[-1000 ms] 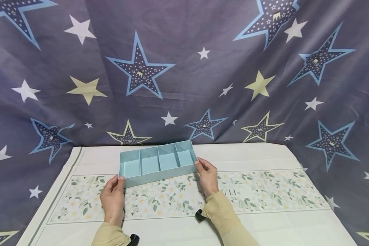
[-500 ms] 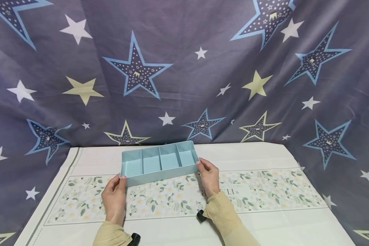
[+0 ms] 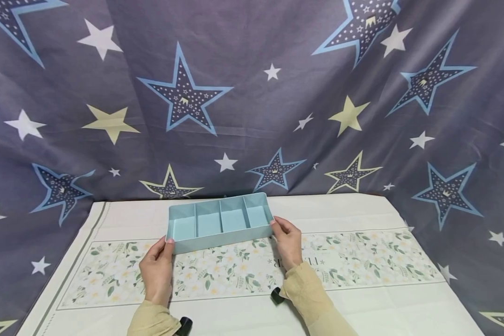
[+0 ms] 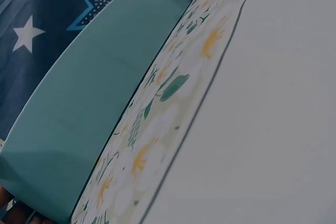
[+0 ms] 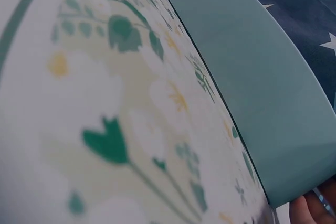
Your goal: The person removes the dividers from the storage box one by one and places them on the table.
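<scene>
We hold the blue tray (image 3: 220,223) at both ends.
Our left hand (image 3: 157,269) and right hand (image 3: 288,242) pinch its corners with curled fingers (image 3: 168,241) on the bench (image 3: 361,298).

Home setting: floral tablecloth (image 3: 361,261) on table, star-print bedsheet backdrop (image 3: 252,93).

Only a few upside-down grey letters beside the right hand (image 3: 287,242) on the floral-banded white tablecloth (image 3: 361,261) show, too small to read.
</scene>
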The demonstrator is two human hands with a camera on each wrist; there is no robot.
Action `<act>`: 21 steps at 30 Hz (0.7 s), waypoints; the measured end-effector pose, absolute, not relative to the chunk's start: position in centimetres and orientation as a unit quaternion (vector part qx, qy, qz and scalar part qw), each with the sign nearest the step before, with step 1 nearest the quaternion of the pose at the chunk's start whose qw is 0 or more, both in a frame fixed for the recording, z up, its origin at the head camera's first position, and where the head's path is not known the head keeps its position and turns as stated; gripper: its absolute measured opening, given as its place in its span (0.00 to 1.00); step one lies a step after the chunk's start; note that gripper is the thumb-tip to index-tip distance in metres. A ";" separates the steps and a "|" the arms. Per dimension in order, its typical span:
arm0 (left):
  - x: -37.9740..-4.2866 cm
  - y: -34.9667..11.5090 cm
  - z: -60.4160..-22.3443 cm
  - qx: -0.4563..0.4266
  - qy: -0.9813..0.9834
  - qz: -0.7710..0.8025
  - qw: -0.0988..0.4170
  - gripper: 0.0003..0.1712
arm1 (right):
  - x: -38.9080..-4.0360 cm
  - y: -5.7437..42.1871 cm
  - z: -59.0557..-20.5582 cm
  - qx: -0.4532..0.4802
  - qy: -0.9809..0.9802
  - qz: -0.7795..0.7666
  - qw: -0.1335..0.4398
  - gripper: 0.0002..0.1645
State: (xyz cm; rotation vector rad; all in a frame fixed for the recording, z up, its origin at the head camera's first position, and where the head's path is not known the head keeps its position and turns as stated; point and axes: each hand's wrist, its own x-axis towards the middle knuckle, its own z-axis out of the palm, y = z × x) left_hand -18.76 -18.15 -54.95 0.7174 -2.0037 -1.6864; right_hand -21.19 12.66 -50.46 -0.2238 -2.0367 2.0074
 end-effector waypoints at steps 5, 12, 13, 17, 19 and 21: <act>-19.1 -17.8 -55.5 0.254 -0.722 -0.606 0.217 0.23 | -21.1 13.1 -50.3 -0.096 -0.711 0.683 0.137 0.17; -19.1 -17.2 -55.1 0.243 -0.730 -0.602 0.213 0.23 | -21.1 13.8 -50.6 -0.102 -0.713 0.677 0.152 0.16; -19.1 -17.1 -55.0 0.240 -0.733 -0.599 0.213 0.24 | -21.1 13.9 -50.8 -0.102 -0.713 0.676 0.153 0.16; -18.7 -16.7 -53.8 0.229 -0.731 -0.611 0.200 0.26 | -21.2 14.4 -51.1 -0.106 -0.716 0.672 0.156 0.16; -19.0 -16.6 -54.2 0.229 -0.735 -0.606 0.201 0.26 | -21.2 14.6 -51.0 -0.109 -0.716 0.671 0.157 0.16; -19.4 -16.6 -55.0 0.232 -0.737 -0.602 0.200 0.26 | -21.1 14.8 -50.8 -0.112 -0.718 0.668 0.159 0.16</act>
